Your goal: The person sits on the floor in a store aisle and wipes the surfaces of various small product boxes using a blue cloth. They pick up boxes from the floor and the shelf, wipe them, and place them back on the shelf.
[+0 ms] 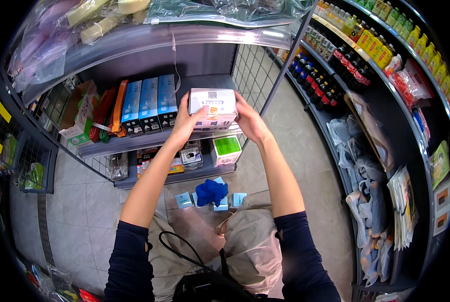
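Between my two hands is a white cardboard box (212,99) with printing, a printed code and an orange sticker. My left hand (185,122) grips its left side, the thumb lying across the front. On the right side, the fingers of my right hand (250,120) press against the box. It is at the right end of the middle shelf (206,81); whether it rests on the shelf or is held just above cannot be told. Left of it stand three blue-and-black boxes (148,100) in a row. Beside those lie bundled orange straps (120,107) and red straps (103,109).
An open carton (79,113) stands at the shelf's left end. Below, the bottom shelf (206,173) bears a green-topped box (226,149) and small packs. On the floor lie a blue cloth (211,191) and several light-blue packets (183,200). Drink shelves (334,71) curve along the right.
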`<state>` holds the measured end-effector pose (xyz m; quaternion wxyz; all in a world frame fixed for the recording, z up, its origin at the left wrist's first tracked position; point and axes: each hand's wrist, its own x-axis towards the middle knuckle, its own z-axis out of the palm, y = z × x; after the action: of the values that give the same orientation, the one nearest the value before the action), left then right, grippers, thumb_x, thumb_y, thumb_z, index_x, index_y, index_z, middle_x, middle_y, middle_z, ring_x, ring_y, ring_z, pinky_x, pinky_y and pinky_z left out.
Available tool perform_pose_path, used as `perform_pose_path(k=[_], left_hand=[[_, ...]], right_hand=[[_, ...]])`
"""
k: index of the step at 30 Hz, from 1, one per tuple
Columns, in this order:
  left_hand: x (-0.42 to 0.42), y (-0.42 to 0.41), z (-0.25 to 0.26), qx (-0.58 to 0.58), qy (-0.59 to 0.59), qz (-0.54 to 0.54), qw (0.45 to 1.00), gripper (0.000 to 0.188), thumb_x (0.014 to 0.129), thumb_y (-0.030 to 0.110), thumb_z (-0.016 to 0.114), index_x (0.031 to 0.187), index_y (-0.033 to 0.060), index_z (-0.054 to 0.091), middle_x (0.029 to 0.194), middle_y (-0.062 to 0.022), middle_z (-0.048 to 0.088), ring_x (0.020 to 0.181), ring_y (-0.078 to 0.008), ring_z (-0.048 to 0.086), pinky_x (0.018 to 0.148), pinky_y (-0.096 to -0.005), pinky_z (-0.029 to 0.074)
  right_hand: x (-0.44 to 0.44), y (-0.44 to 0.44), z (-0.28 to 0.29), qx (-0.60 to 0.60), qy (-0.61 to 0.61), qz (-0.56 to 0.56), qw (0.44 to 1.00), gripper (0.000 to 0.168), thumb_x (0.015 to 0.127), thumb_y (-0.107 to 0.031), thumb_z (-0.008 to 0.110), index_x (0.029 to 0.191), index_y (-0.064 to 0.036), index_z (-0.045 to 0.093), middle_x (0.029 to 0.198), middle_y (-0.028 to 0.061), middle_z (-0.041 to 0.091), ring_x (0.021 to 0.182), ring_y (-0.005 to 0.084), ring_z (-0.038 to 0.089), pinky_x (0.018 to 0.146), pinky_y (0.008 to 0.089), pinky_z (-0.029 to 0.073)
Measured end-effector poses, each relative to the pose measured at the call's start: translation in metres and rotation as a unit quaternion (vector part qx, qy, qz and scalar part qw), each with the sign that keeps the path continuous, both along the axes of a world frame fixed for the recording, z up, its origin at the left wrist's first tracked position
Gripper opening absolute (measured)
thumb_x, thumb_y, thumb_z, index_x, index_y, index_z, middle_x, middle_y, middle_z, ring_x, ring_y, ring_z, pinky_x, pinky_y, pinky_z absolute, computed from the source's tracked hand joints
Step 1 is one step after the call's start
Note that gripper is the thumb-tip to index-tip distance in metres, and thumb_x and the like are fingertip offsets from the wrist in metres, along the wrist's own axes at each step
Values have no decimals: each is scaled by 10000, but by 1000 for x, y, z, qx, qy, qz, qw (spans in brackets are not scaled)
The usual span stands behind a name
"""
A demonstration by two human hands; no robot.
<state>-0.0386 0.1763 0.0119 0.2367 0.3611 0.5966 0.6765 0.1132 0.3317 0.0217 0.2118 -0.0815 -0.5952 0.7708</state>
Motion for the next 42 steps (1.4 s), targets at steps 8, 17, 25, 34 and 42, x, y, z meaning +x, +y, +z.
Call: perform_pose_path(k=[8, 17, 25, 34, 42], left_hand=[[2, -42, -13, 67, 105, -56, 991, 942, 773, 121, 765, 1516, 86, 187, 1414, -156, 417, 1273, -247, 452, 1029, -355, 407], [56, -129, -7, 222, -410, -176, 867, 801, 853, 668, 514, 1382, 71, 438, 1287, -141, 561, 1120, -280, 589, 931, -410, 505], [61, -145, -11, 205, -400, -232, 863, 813, 833, 618, 597, 1376, 34, 439, 1303, -151, 565, 1138, -272, 593, 944, -409, 503], [68, -147, -8, 165, -377, -264, 872, 758, 861, 543, 607, 1368, 9, 426, 1276, -156, 580, 1115, -243, 611, 928, -372, 515], [63, -152, -12, 153, -355, -222, 895, 724, 844, 420, 693, 1348, -7, 398, 1194, -139, 597, 1063, -203, 624, 872, -340, 541]], right_hand=[[25, -49, 40, 334, -80, -164, 925, 1027, 593, -261, 872, 1390, 125, 350, 1286, 247, 495, 1205, 316, 509, 1023, 370, 410], [85, -173, 108, 352, 52, -187, 916, 606, 742, -203, 788, 1248, 37, 556, 1161, 180, 576, 1093, 300, 525, 940, 377, 423], [91, -192, 117, 550, 136, -264, 780, 258, 704, -85, 770, 954, -55, 714, 1033, 85, 633, 998, 264, 526, 872, 376, 424], [86, -182, 108, 519, 135, -222, 815, 257, 655, -105, 808, 899, -109, 729, 1054, 48, 624, 1012, 262, 533, 908, 394, 411], [92, -170, 91, 523, 100, -165, 830, 217, 740, -171, 775, 915, -76, 689, 1060, 76, 622, 1128, 270, 535, 1040, 498, 315]])
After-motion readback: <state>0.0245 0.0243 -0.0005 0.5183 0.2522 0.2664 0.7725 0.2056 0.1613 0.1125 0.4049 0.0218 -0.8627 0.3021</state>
